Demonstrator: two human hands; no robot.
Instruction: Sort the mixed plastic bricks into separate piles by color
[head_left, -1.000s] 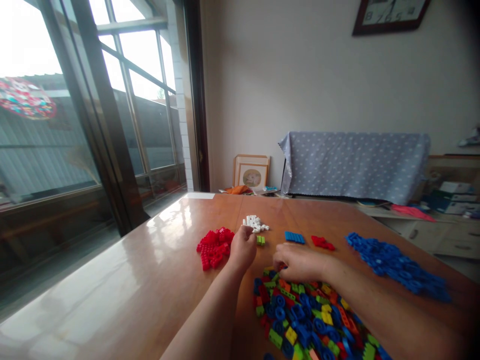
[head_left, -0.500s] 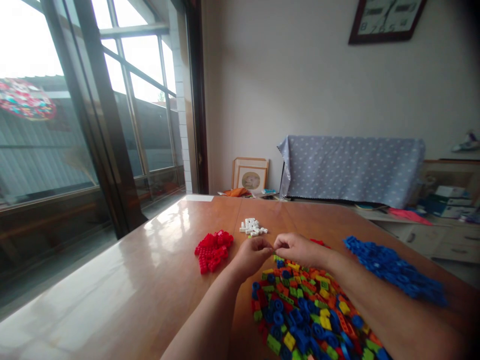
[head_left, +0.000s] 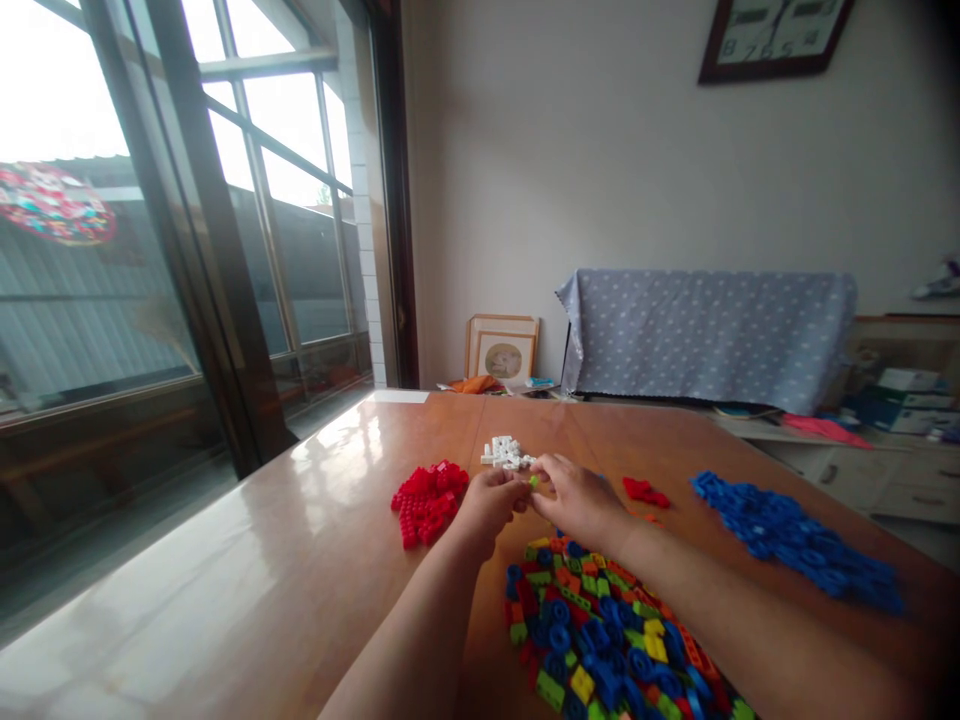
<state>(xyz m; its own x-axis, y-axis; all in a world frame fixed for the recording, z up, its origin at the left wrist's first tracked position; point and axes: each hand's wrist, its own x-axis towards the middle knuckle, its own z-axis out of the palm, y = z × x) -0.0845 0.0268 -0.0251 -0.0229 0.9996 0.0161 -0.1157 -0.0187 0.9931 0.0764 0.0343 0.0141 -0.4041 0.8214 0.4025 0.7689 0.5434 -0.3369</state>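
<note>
Both my hands meet above the wooden table (head_left: 315, 540), just beyond a mixed pile of coloured bricks (head_left: 600, 630). My left hand (head_left: 489, 503) and my right hand (head_left: 574, 497) pinch a small green brick (head_left: 534, 481) between their fingertips. A pile of red bricks (head_left: 425, 497) lies left of my left hand. A small heap of white bricks (head_left: 507, 452) sits just behind the hands. A few more red bricks (head_left: 645, 491) lie right of my right hand.
A long pile of blue bricks (head_left: 795, 535) runs along the table's right side. Beyond the table stand a dotted grey cloth over furniture (head_left: 705, 330), framed pictures (head_left: 502, 350) on the floor, and large windows (head_left: 187, 250) on the left.
My right hand rose from the mixed pile and moved forward to meet my left hand. Both now pinch a green brick near the white heap.
</note>
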